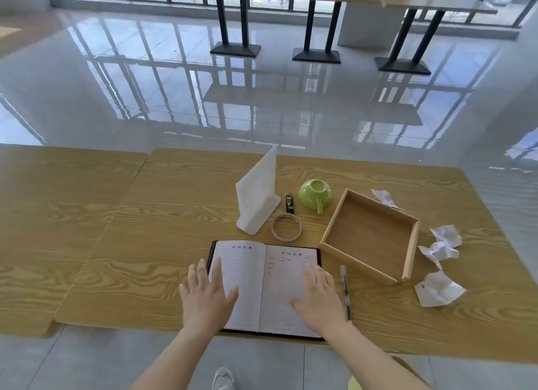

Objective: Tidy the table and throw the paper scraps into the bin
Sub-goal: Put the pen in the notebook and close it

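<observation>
crumpled white paper scraps (439, 289) lie on the pale wood-grain counter (116, 244), well off to the right of the fingers, four pieces in all: three clustered beyond the right-hand side of an empty shallow wooden tray (369, 238) and one smaller piece (384, 198) past its far corner. no bin is in view. the left hand (205, 298) and right hand (318, 298) rest flat on the two pages of an open black-covered notebook (263, 287), fingers spread apart and holding nothing. a slim pen (345, 292) lies just right of the right fingers. ahead of the fingers sit a roll of tan tape (286, 227), a standing white folded napkin holder (257, 197), a small dark green-labelled object (289, 203) and an upside-down green ceramic cup (315, 195). the step in hand looks like closing the notebook. to do it well, lift one cover from its outer edge, fold it across and press it flat, keeping the pen clear; then gather the scraps.
</observation>
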Tool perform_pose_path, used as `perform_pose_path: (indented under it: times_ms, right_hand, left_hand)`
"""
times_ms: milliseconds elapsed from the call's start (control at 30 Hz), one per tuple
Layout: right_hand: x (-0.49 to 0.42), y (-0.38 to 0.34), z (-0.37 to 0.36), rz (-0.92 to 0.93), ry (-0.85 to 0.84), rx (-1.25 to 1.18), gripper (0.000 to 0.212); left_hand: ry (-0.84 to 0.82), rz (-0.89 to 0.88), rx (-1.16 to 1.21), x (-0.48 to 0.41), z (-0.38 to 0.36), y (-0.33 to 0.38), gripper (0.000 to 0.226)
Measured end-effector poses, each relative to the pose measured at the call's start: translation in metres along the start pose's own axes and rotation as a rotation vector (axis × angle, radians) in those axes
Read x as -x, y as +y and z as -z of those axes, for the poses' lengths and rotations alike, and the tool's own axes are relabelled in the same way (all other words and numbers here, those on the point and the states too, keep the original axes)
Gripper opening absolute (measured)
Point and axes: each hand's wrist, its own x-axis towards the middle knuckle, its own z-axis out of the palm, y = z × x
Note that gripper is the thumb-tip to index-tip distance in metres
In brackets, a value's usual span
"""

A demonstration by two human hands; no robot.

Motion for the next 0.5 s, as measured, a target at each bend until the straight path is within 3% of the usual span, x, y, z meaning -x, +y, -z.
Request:
perform_pose_path:
  times_ms: [167, 500]
  right_hand:
    - [0.000, 0.003, -0.011, -0.016, -0.031, 0.037, 0.078]
    - [-0.005, 0.009, -0.025, 0.026, -0.058, 0.086, 0.086]
  left_hand:
    - [-0.082, 0.113, 0.106, 0.001, -0.014, -0.013, 0.077]
    - [-0.091, 0.195, 0.137, -0.003, -0.018, -0.010, 0.081]
